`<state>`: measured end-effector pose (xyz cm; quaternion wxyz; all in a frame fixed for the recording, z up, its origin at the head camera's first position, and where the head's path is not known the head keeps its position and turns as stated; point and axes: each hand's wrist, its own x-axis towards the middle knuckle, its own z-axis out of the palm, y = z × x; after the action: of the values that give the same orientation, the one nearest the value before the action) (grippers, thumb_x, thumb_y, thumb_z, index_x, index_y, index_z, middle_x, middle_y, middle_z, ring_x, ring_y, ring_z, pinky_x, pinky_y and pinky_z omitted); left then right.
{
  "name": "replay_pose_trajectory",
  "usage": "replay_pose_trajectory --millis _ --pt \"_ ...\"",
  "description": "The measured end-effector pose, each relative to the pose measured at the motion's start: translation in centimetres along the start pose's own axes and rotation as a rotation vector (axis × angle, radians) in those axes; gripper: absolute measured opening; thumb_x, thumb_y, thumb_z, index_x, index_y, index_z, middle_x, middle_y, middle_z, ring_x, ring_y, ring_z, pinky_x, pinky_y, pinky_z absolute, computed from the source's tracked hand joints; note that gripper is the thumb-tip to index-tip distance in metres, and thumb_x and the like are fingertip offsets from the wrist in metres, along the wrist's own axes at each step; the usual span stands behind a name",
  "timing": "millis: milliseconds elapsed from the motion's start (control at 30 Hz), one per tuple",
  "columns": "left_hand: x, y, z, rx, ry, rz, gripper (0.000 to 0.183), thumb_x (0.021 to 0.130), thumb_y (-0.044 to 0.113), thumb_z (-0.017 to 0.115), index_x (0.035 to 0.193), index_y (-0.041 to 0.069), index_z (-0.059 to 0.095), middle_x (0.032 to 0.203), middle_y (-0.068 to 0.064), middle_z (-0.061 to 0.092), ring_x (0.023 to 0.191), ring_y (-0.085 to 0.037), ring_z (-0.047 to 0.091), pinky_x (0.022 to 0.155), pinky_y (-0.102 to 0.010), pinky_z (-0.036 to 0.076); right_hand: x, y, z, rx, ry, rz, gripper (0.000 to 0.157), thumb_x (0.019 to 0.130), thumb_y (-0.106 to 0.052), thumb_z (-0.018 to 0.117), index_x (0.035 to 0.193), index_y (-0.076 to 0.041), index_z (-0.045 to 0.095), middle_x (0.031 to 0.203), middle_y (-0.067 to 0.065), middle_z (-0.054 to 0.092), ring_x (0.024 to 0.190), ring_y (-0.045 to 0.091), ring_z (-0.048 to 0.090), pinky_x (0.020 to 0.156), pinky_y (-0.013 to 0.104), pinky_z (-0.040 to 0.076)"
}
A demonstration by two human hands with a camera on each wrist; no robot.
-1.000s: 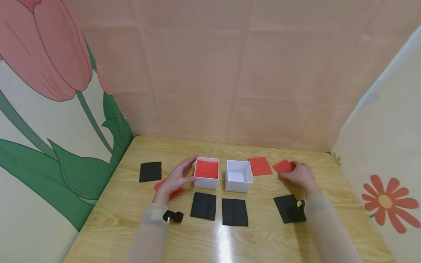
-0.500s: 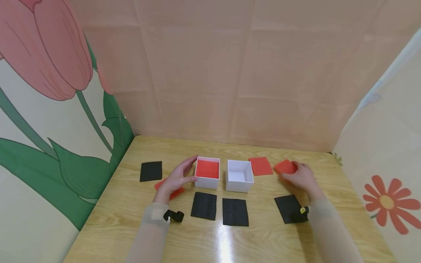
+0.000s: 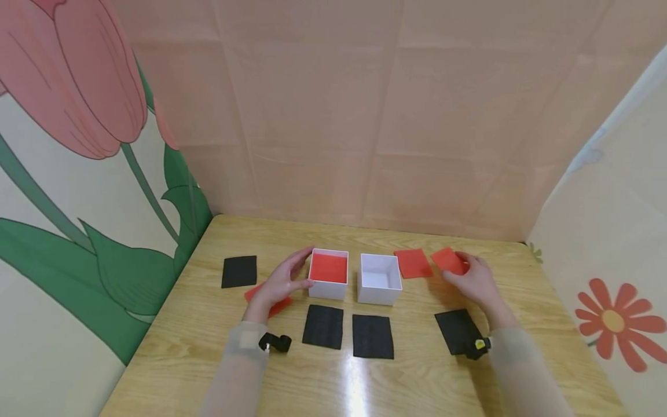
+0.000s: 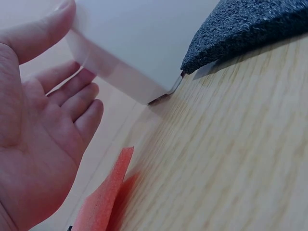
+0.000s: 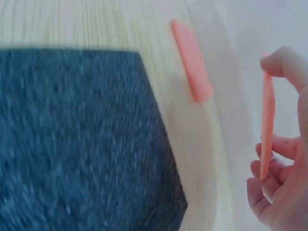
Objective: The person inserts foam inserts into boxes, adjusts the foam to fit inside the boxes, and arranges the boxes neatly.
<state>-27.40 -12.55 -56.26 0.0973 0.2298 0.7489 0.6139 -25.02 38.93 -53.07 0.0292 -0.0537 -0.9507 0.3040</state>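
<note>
My left hand [image 3: 280, 282] rests beside the left white box [image 3: 327, 289]. Its thumb touches the front left corner and its fairly straight fingers lie along the box's left side. A red foam square [image 3: 328, 268] lies inside that box. Between thumb and fingers, my right hand [image 3: 476, 279] pinches another red foam square [image 3: 449, 262], raised and seen edge-on in the right wrist view [image 5: 267, 120]. To the right of the filled box stands a second white box [image 3: 379, 295], with nothing inside. A flat red square [image 3: 413, 263] lies beside that second box.
Two black foam squares [image 3: 323, 327] [image 3: 373, 337] lie in front of the boxes. One more black square [image 3: 239, 271] is at the far left, another [image 3: 458, 330] under the right wrist. Partly hidden by my left hand is a red square [image 3: 278, 307]. All rest on a wooden table [image 3: 333, 385].
My right hand has lifted its red foam square off the table and tilted it, shifting slightly. The left hand and the boxes stay in place.
</note>
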Motion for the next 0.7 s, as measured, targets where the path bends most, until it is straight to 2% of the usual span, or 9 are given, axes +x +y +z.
replay_pose_trajectory --millis 200,467,700 --pt "0.0 0.1 0.0 -0.003 0.0 -0.001 0.092 0.093 0.015 0.085 0.168 0.009 0.033 0.174 -0.005 0.032 0.16 -0.028 0.028 0.128 -0.045 0.027 -0.6 -2.1 0.1 0.043 -0.006 -0.024 0.093 0.098 -0.051 0.073 0.164 0.001 0.034 0.158 0.036 0.038 0.138 0.055 0.039 0.109 0.073 0.042" --pt "0.1 0.1 0.0 -0.003 -0.001 0.0 0.092 0.093 0.014 0.085 0.169 0.01 0.034 0.173 -0.005 0.033 0.16 -0.028 0.029 0.128 -0.046 0.027 -1.0 -4.8 0.1 0.08 -0.019 -0.061 0.09 0.098 -0.053 0.073 0.164 -0.004 0.038 0.153 0.03 0.042 0.128 0.05 0.046 0.097 0.068 0.052" --pt "0.2 0.1 0.2 -0.007 -0.003 0.004 0.093 0.092 0.015 0.085 0.169 0.01 0.033 0.174 -0.006 0.032 0.16 -0.029 0.028 0.128 -0.048 0.027 -1.3 -6.0 0.3 0.105 -0.039 -0.071 0.09 0.097 -0.052 0.075 0.165 -0.007 0.038 0.153 0.027 0.041 0.129 0.049 0.045 0.096 0.066 0.054"
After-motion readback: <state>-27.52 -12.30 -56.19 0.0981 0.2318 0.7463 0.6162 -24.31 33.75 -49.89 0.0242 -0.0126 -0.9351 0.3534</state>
